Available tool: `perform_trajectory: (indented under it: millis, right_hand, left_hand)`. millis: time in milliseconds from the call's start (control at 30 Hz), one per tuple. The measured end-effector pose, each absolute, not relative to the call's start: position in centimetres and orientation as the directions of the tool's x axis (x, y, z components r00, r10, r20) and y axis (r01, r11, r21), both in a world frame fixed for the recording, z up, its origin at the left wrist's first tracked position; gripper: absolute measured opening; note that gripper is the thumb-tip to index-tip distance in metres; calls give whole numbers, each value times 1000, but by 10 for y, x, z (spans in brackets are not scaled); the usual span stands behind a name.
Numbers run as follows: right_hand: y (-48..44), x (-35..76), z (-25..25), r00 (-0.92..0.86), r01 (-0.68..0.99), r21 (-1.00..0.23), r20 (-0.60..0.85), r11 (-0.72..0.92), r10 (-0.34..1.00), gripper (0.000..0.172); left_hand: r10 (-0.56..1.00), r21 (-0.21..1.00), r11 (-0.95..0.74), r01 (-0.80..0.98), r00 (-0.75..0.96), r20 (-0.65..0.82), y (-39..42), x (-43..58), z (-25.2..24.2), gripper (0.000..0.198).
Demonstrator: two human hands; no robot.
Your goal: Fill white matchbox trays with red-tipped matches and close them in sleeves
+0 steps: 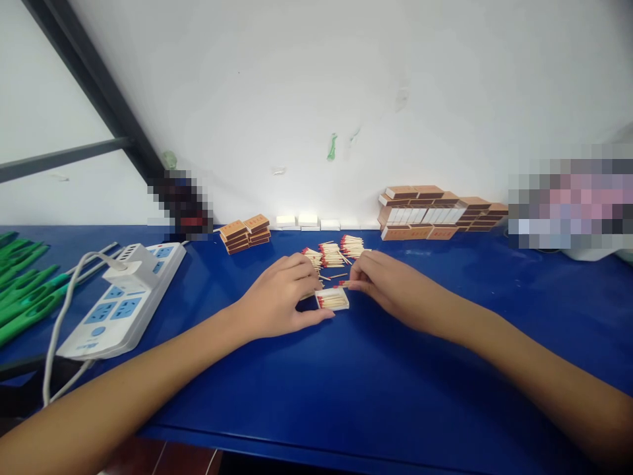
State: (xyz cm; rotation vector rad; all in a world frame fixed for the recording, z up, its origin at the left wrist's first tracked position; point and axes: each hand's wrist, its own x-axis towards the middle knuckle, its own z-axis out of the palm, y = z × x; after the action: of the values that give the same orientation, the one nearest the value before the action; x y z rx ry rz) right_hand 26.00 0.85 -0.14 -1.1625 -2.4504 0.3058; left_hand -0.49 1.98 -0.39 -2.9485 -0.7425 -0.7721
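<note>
Inside the white tray [347, 303] lie red-headed matches [331, 302]

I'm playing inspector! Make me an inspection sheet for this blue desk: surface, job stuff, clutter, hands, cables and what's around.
Surface: blue desk, smooth-looking.
Job's things: white tray with matches; three match piles and stacked matchboxes behind it.
Clutter: loose match behind the tray; green objects at left.
Hands: left hand around the tray's left end; right hand pinching red-tipped matches.
Cables: white cable from a plug on the power strip.
Surroundings: pale wall, dark metal frame at left.
</note>
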Motion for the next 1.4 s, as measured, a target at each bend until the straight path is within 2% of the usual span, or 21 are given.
perform_trajectory:
  millis: [100,300,600,967,1200,1400]
  right_hand:
    - [-1,249,-1,-599,674,-348,258,651,758,21]
    - [-7,239,-8,-639,692,-211,266,690,722,15]
    - [-14,235,4,-662,662,-323,170,676,730,11]
    - [-10,243,6,-670,682,-274,138,678,729,13]
    - [-12,243,5,-609,722,-339,104,603,786,9]
    - [-13,252,14,-591,692,-534,-34,485,806,16]
  left_hand:
    - [437,136,-895,425,770,466,20,-5,-4,38]
    - [413,165,-909,381,786,460,18,-3,-2,37]
    - [405,160,-914,373,801,442,18,-3,-2,38]
    - [411,159,-911,382,796,445,18,-3,-2,39]
    - [411,166,-911,378,796,444,19,-3,-2,37]
    - [406,153,-913,379,795,450,19,-4,-3,40]
